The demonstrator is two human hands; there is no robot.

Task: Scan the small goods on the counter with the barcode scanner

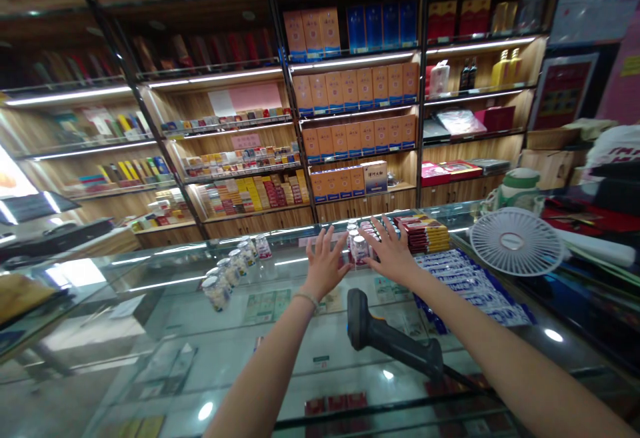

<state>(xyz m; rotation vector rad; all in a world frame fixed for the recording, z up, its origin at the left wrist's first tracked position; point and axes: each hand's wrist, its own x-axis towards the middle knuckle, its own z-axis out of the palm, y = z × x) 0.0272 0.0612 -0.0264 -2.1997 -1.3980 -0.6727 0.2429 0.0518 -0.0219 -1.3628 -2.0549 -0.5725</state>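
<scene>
Both my arms reach forward over a glass counter. My left hand has its fingers spread, just left of a group of small white-capped bottles. On the other side of that group, my right hand is also spread, its fingertips close to the bottles; whether they touch I cannot tell. Neither hand holds anything. Below the hands lies a black handheld barcode scanner with its cord running right. A slanting row of similar small bottles stands to the left.
Right of my right hand are stacked red-and-yellow packets and blue-and-white packets. A white fan grille and a green-lidded jug stand at the counter's right end. Behind, lit shelves hold orange boxes and cigarette packs.
</scene>
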